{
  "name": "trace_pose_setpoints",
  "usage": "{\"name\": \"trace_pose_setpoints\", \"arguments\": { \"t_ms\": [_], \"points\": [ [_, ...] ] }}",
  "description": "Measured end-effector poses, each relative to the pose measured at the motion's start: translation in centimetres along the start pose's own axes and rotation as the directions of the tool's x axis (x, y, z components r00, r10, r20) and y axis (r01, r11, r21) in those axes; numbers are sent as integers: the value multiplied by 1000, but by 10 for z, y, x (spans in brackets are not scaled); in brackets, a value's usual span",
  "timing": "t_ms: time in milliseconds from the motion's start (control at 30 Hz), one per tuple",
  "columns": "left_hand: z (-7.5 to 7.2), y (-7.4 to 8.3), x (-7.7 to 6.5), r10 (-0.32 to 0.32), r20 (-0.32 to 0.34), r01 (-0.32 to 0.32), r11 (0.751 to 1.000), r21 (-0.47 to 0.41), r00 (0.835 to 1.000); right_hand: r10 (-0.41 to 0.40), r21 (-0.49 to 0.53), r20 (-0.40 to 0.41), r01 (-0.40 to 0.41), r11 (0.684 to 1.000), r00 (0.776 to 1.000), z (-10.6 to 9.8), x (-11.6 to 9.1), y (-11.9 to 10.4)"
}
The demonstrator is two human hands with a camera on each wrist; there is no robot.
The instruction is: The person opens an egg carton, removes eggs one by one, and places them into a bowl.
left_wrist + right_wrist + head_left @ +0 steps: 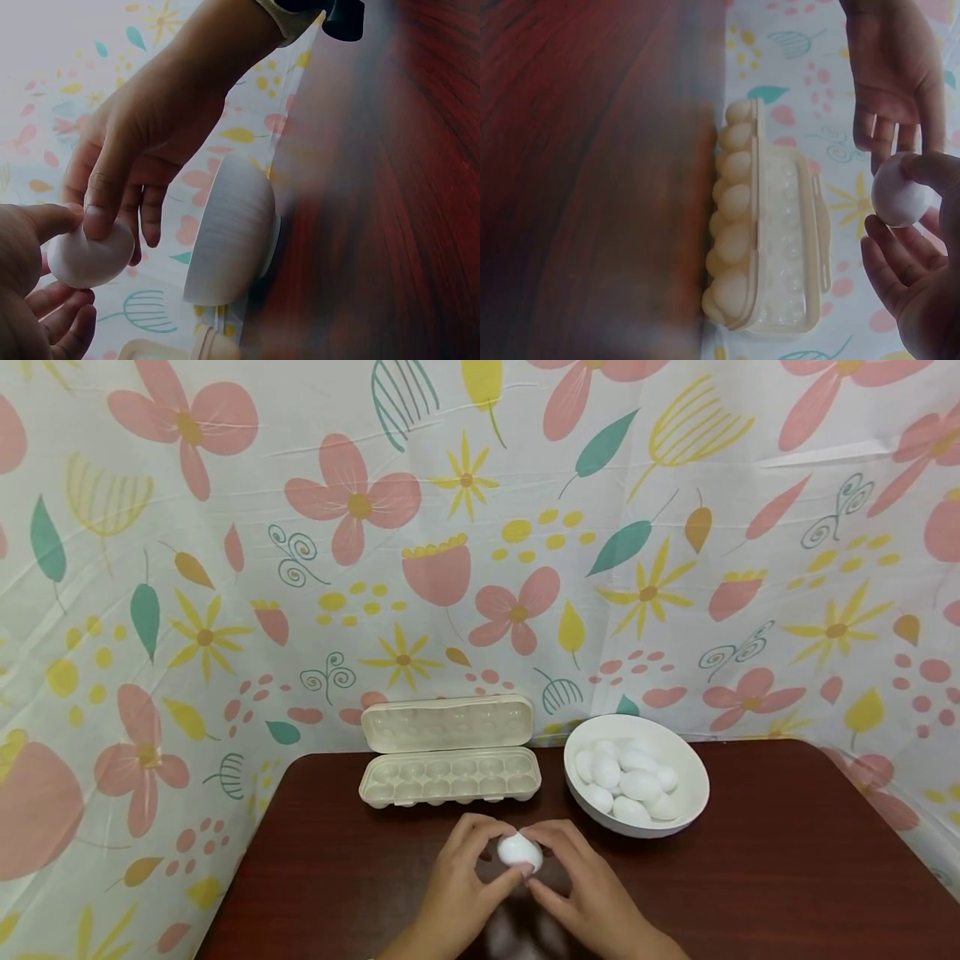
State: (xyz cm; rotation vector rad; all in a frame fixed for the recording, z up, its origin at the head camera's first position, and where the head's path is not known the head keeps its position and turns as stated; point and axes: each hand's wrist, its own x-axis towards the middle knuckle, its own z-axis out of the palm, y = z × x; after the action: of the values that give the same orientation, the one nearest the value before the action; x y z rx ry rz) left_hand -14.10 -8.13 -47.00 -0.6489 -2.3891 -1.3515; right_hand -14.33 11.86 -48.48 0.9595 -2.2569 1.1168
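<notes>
One white egg (519,852) is held above the table between both hands, near the front middle of the head view. My left hand (463,881) pinches it from the left with thumb and fingertips. From the other side my right hand (581,881) grips the same egg, thumb in front and fingers behind. Both wrist views show the egg (91,255) between the two sets of fingers. Behind the hands lies a cream egg carton (450,777) with its lid raised and its cups bare. To its right stands a white bowl (693,789) with several white eggs (640,785) in it.
The dark red-brown wooden table (315,852) reaches back to a hanging cloth (247,693) printed with flowers and leaves. Carton and bowl stand near the table's far edge, close to the cloth.
</notes>
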Motion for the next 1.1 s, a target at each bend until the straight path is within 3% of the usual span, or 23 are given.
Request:
{"name": "trace_pose_setpoints", "arguments": {
  "t_ms": [267, 433, 733, 933, 1100],
  "points": [
    [-3, -6, 2, 15, -51, -15, 1000, 1, 999, 24, -89, -43, -27, 996, 999, -8, 3, 9],
    [-8, -13, 4, 15, -101, -9, 998, 55, 995, 40, -132, -90, -52, 990, 995, -18, 4, 20],
    [-18, -24, 7, -56, -146, 72, 991, 111, 988, 99, -180, -144, -124, 976, 985, -38, 4, 46],
    [-23, -31, 8, -110, -131, 127, 984, 123, 985, 146, -264, -179, -191, 945, 973, -50, 6, 57],
    [-24, -35, 7, -101, -142, 120, 983, 136, 985, 180, -351, -183, -235, 907, 966, -58, 5, 68]
  ]
}}
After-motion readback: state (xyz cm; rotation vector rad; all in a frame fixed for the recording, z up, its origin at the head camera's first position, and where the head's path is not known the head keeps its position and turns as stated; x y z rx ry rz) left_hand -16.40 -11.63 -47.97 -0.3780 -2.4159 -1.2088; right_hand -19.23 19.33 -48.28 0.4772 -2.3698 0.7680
